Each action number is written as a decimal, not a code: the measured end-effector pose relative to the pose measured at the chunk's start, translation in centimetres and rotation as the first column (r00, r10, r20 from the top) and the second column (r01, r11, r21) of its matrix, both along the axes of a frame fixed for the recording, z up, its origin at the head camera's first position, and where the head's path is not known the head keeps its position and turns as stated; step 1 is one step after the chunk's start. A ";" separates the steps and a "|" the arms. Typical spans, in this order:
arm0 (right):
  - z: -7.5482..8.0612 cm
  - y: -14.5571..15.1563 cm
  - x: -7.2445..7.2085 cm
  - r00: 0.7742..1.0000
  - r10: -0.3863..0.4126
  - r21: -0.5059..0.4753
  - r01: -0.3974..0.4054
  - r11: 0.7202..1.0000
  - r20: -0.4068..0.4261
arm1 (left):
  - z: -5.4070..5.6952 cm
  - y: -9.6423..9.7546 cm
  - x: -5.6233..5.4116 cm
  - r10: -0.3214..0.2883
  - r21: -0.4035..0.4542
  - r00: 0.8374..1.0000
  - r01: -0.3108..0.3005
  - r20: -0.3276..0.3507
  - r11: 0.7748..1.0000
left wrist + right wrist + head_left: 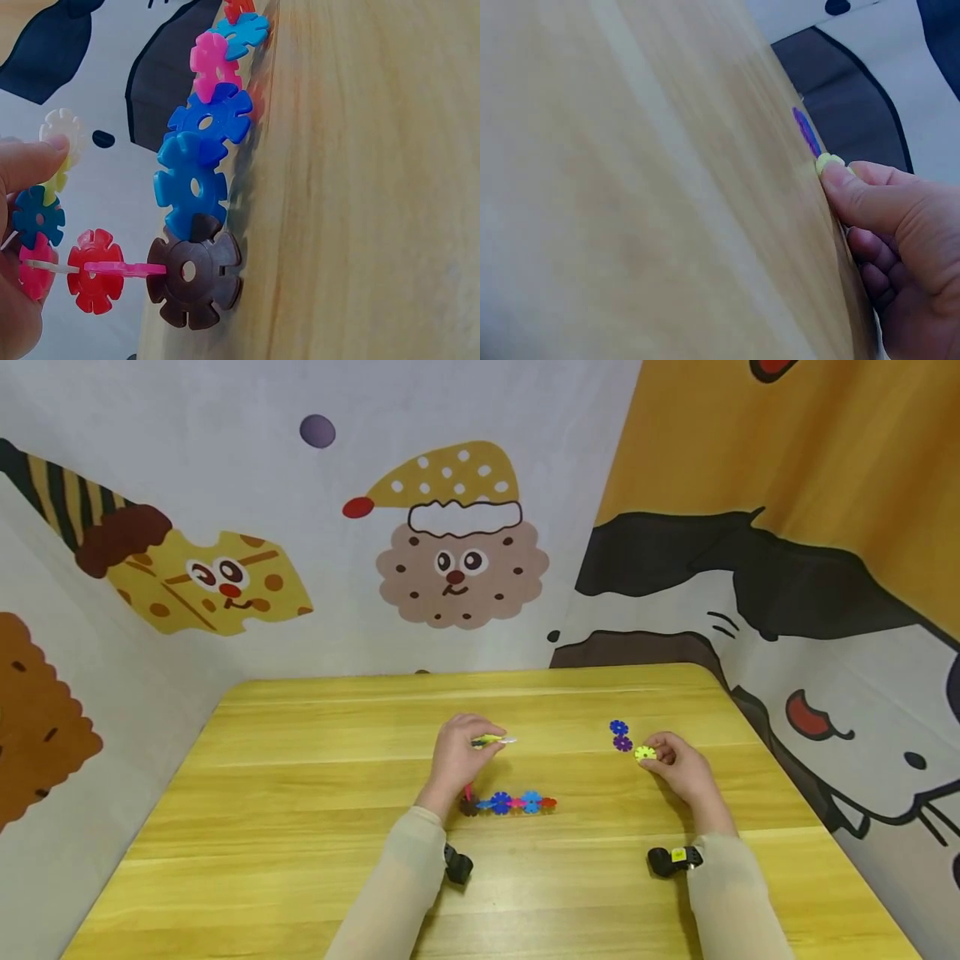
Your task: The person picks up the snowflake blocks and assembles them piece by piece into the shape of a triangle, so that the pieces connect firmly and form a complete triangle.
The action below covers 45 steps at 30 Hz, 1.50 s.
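Note:
My left hand [457, 753] pinches the end of a chain of interlocking snowflake discs. In the left wrist view, a white disc [69, 127] and a yellow disc [56, 180] are at the thumb. Below them hang a teal disc [30, 217] and a pink one, then a red disc [95, 289] leads to a brown disc [214, 281]. From there the chain runs along the table in blue [501, 802], pink, light blue and red. Between thumb and fingers, my right hand [686, 772] pinches a single yellow snowflake disc [645, 754], close over the table.
A blue disc [618, 727] and a purple disc [622, 744] lie side by side just left of the right hand. The wooden table [300, 827] ends at a printed cloth [337, 585] behind it. Each wrist carries a small black camera [458, 865].

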State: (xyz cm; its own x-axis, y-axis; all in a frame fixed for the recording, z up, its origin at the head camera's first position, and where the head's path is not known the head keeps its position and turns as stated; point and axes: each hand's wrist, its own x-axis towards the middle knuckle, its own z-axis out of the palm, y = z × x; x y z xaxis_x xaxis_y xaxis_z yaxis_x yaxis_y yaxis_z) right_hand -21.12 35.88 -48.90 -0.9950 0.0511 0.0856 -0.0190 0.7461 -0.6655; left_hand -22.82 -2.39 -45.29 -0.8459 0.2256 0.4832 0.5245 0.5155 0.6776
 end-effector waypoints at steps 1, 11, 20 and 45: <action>0.1 -0.2 0.1 1.000 0.001 -0.008 -0.001 1.000 -0.002 | 0.0 0.0 0.0 -0.003 0.001 1.000 0.003 0.001 1.000; 0.3 -4.1 0.8 0.991 0.112 -0.125 -0.121 0.985 -0.076 | -0.1 -0.2 -0.1 -0.010 -0.006 1.000 0.010 -0.029 1.000; 1.3 -10.6 -0.3 0.959 0.257 -0.238 -0.278 0.930 -0.117 | -0.2 -0.2 0.0 -0.002 -0.004 1.000 0.002 -0.022 1.000; 6.4 -18.7 0.8 0.954 0.268 -0.410 -0.299 0.862 -0.133 | -0.2 -0.3 0.1 -0.022 -0.003 0.997 0.022 -0.074 1.000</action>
